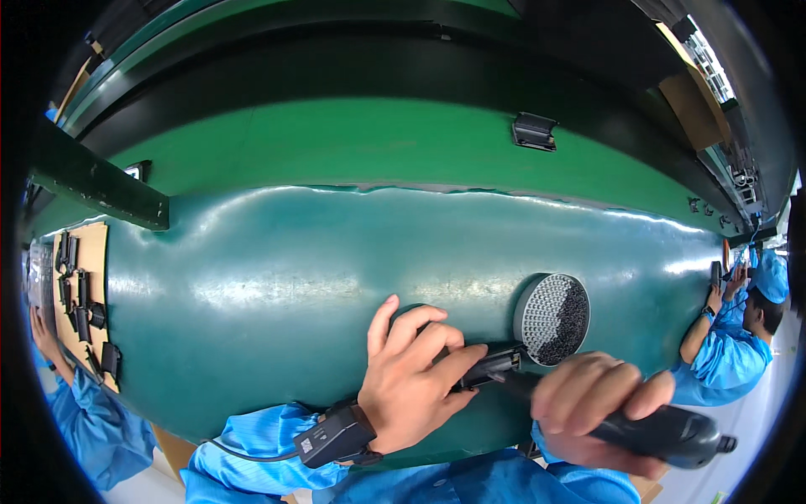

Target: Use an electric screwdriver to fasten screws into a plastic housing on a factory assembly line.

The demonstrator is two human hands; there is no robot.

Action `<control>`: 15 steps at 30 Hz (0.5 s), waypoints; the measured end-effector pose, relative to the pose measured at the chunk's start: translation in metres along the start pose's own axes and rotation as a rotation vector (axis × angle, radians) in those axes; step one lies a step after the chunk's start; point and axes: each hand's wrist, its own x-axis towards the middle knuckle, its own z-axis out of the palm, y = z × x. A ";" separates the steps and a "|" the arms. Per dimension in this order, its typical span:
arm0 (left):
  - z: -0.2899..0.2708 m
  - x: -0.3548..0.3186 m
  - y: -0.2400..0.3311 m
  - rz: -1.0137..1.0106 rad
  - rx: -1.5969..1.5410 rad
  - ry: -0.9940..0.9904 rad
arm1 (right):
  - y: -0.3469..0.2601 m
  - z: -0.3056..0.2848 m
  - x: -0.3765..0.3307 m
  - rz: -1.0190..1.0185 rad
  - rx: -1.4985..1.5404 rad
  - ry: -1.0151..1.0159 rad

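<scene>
Fingers (437,344) pin black part (491,368); screwdriver (638,424) points left

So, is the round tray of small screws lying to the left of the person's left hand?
No, the round tray lies on the green mat to the right of the left hand, just above the right hand.

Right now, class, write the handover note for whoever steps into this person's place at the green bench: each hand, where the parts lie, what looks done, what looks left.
Left hand: pinning a small black plastic part to the green mat, fingers curled over it.
Right hand: closed round a black electric screwdriver, its tip meeting the part.
Round tray of small dark screws: just behind the part, on the mat.
More black parts: on a board far left, by a co-worker's sleeve.
Done: part placed, driver on it.
Left: whether any screw is seated cannot be told; check before driving.
</scene>
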 end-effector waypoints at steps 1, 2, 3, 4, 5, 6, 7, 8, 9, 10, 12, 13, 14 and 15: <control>0.000 -0.001 -0.001 -0.003 0.001 0.009 | 0.004 0.002 -0.002 0.033 -0.009 -0.035; -0.001 -0.002 -0.003 -0.006 0.001 0.018 | 0.009 0.004 -0.005 0.066 -0.020 -0.071; -0.001 -0.002 -0.003 -0.009 -0.007 0.023 | 0.014 0.003 -0.007 0.071 -0.024 -0.077; 0.000 -0.002 -0.003 -0.001 -0.008 0.029 | 0.022 0.002 -0.010 0.025 -0.002 -0.060; 0.000 -0.002 -0.003 0.007 -0.009 0.035 | 0.026 0.001 -0.012 -0.021 0.021 -0.043; 0.000 -0.002 -0.004 0.003 -0.013 0.038 | 0.026 0.001 -0.013 -0.016 0.020 -0.048; 0.000 -0.002 -0.004 0.008 -0.017 0.038 | 0.026 0.001 -0.014 -0.018 0.022 -0.042; -0.001 -0.001 -0.004 0.014 -0.021 0.038 | 0.025 0.000 -0.014 -0.020 0.025 -0.035; -0.001 -0.002 -0.005 0.010 -0.021 0.040 | 0.026 -0.001 -0.015 -0.017 0.027 -0.037; -0.002 -0.002 -0.005 0.012 -0.023 0.039 | 0.026 -0.002 -0.016 -0.010 0.029 -0.051; -0.002 -0.003 -0.005 0.015 -0.027 0.037 | 0.028 -0.004 -0.018 -0.003 0.029 -0.065; -0.002 -0.003 -0.005 0.014 -0.026 0.036 | 0.031 -0.005 -0.019 -0.008 0.039 -0.063; -0.001 -0.004 -0.005 0.013 -0.024 0.035 | 0.033 -0.006 -0.019 -0.013 0.049 -0.062; -0.001 -0.004 -0.005 0.013 -0.025 0.033 | 0.034 -0.005 -0.019 -0.013 0.048 -0.060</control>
